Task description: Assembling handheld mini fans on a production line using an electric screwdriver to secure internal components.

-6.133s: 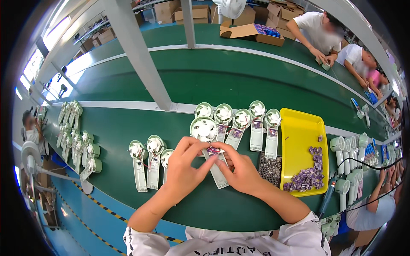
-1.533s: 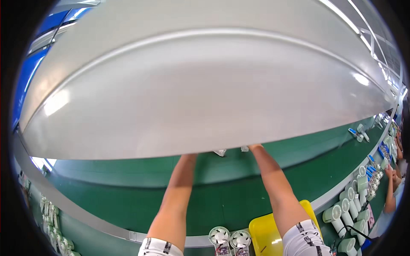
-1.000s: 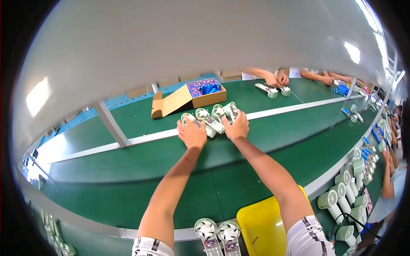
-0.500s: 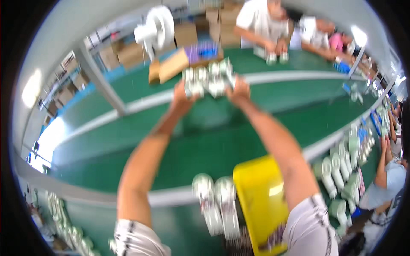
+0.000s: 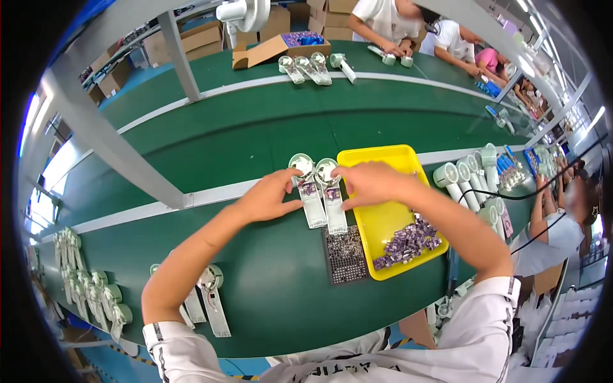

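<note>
**Bracketing two open fans with both hands**

From my distant seat I see the left fan (image 5: 312,203) and the right fan (image 5: 334,214) lying side by side mid-bench, round heads toward twelve o'clock, white handles toward six. Small purple boards (image 5: 332,193) show below the heads.

The left hand (image 5: 268,196) is at nine o'clock of the pair, thumb and fingers spread apart beside the left fan. The right hand (image 5: 377,182) is at three, also spread, index finger by the right fan's head, thumb lower down. (I cannot tell whether either presses on the plastic.)

Between three and four o'clock, the yellow tray (image 5: 377,233) holds a heap of purple parts (image 5: 408,242). At five, a dark perforated block (image 5: 348,271) lies by the right fan's handle end. More fans (image 5: 216,313) lie between seven and eight; four others (image 5: 317,71) lie at twelve, well apart, near an open cardboard box (image 5: 268,51).
</note>
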A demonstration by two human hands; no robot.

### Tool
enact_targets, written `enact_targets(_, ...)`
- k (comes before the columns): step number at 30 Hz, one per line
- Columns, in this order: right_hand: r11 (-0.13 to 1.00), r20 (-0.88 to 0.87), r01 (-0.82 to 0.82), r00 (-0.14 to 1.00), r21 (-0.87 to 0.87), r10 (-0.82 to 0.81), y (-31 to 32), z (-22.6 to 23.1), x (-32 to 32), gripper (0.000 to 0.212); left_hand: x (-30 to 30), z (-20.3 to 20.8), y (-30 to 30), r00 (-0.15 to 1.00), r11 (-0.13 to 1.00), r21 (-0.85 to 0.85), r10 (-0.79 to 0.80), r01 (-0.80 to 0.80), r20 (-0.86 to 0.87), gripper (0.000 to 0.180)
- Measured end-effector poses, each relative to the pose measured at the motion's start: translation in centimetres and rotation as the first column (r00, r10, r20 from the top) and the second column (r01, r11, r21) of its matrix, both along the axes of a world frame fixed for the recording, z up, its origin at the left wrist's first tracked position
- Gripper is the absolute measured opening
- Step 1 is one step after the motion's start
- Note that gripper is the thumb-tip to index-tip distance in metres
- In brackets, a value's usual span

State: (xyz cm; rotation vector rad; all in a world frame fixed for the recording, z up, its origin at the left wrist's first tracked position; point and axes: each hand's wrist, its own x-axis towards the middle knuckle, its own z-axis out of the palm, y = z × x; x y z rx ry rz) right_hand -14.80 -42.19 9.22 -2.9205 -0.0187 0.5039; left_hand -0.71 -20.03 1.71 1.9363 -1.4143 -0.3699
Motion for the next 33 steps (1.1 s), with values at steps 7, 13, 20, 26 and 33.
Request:
enact_targets(7,0.914,0.517,0.024,0.818,0.404,-0.250,2.7,-9.6,0.5,0.021,-0.6,-5.8,-1.9,0.954,0.929,-0.275,0.186,-0.249,-0.235,0.015)
enact_targets(13,0.806,0.467,0.139,0.753,0.576,-0.464,3.6,-10.4,1.9,0.021,-1.0,-4.0,-3.1,0.943,0.956,-0.159,0.199,-0.246,-0.266,0.016)
enact_targets(20,0.663,0.414,0.014,0.771,0.749,-0.483,2.9,-10.9,2.9,0.022,-0.8,-4.7,-2.8,0.950,0.968,-0.179,0.122,-0.178,-0.287,0.021)
enact_targets(26,0.854,0.526,0.061,0.764,0.517,-0.373,4.0,-10.7,3.5,0.022,-0.4,-5.1,-2.3,0.877,0.967,-0.163,0.097,-0.194,-0.471,0.026)
enact_targets(33,0.899,0.568,0.169,0.723,0.405,-0.392,5.8,-10.2,3.5,0.021,-1.5,-3.5,-2.0,0.964,0.934,-0.244,0.265,-0.263,-0.025,0.019)
